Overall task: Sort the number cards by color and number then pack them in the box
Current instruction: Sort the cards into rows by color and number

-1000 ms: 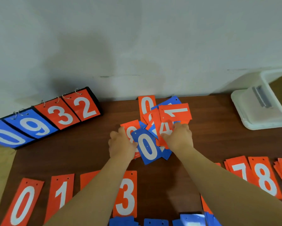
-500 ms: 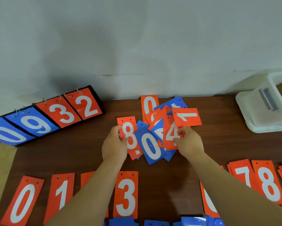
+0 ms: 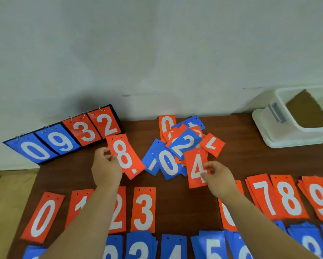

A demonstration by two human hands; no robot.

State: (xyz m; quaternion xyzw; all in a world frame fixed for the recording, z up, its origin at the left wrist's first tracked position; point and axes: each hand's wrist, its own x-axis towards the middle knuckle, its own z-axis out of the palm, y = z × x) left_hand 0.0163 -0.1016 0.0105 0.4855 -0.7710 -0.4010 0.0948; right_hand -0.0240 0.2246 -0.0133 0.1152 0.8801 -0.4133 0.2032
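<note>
Mid-sort: our left hand pinches a red 8 at 9 o'clock of the pile, our right hand a red 4 at 6 o'clock. Next, we judge, each joins the red row; the box sits at 2 o'clock.

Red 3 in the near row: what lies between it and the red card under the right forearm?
Head view: bare table only, from the red 3 to that half-hidden red card.

A plain indoor room: brown table against bare white wall.
</note>
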